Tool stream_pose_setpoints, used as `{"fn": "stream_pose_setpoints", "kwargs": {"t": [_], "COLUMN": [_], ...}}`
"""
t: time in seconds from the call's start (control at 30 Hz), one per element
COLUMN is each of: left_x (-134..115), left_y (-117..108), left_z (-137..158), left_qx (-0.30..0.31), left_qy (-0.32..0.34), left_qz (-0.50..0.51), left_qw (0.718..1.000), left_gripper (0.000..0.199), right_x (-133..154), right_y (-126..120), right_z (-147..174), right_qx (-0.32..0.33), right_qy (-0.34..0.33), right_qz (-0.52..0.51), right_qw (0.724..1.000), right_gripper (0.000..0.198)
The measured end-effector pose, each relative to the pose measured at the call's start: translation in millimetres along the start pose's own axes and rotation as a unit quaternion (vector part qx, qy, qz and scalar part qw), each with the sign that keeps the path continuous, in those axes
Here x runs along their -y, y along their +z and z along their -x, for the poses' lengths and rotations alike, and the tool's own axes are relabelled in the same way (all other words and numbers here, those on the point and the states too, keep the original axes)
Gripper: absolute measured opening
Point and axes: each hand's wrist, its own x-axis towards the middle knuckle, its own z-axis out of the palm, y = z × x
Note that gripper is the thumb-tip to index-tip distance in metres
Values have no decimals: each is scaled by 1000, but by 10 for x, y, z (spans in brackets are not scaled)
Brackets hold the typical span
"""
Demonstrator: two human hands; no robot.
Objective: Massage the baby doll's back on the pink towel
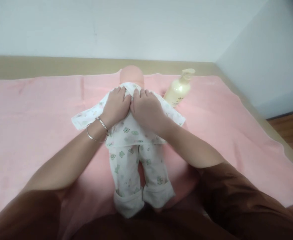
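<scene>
A baby doll (pixel 132 74) lies on a pink cloth, its bald head away from me and no face showing. It wears a white printed top (pixel 129 131) and matching trousers (pixel 126 166) with turned-up cuffs. My left hand (pixel 117 105), with two bangles (pixel 96 130) at the wrist, rests flat on the left of the doll's upper body. On the right side lies my right hand (pixel 146 108), its fingers stretched toward the collar. Both hands touch the top, thumbs close together. The doll's arms are hidden in the spread sleeves.
A pale yellow pump bottle (pixel 178 89) stands to the right of the doll's head. The pink cloth (pixel 36 110) covers most of a light wooden surface (pixel 61 66). White walls (pixel 111 30) rise behind and on the right; brown wood flooring (pixel 291 130) shows at far right.
</scene>
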Motion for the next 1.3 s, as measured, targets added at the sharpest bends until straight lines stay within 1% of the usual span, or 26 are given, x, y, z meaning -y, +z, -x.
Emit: {"fn": "stream_pose_setpoints", "kwargs": {"t": [0.1,0.17,0.23,0.3,0.4,0.47,0.63,0.73,0.87,0.93,1.03,1.1,1.17,1.23,1.3], "left_x": [-3,-24,-48,-78,-143,-188,-185,-116,-53,-47,-63,-84,-111,-138,-155], "left_y": [-30,-45,-46,-38,-31,-39,-73,-87,-99,-104,-128,-151,-160,-142,-103], "left_z": [-21,-19,-1,37,117,160,122,34,-36,-43,-39,-24,9,54,96], "left_qx": [-1,0,4,0,-13,-12,16,20,28,22,20,33,46,34,4], "left_qy": [-30,-41,-31,-11,16,23,3,-22,-58,-62,-53,-46,-38,-23,5], "left_qz": [21,21,8,-10,-38,-49,-30,4,49,58,55,58,52,20,-17], "left_qw": [999,999,999,1000,999,998,999,1000,997,996,997,997,997,999,1000], "left_gripper": [21,21,24,28,34,36,32,27,24,24,22,22,23,23,25], "right_x": [30,-30,-120,-206,-281,-298,-266,-177,-40,-32,-124,-214,-286,-324,-336], "right_y": [-5,-16,-31,-43,-43,-30,11,25,50,68,85,80,63,45,37], "right_z": [50,-2,-105,-221,-348,-382,-340,-234,-63,-39,-124,-224,-313,-366,-383], "right_qx": [-7,10,34,47,60,59,32,14,-13,-20,-18,-2,25,45,47], "right_qy": [-17,-33,-34,4,77,91,70,40,-2,-24,-40,-19,23,46,48], "right_qz": [8,0,-27,-61,-97,-109,-100,-55,-12,-15,-52,-84,-109,-118,-117], "right_qw": [1000,999,998,997,990,988,992,998,1000,999,998,996,993,991,991], "right_gripper": [54,49,43,41,48,49,47,48,56,54,47,45,48,53,55]}}
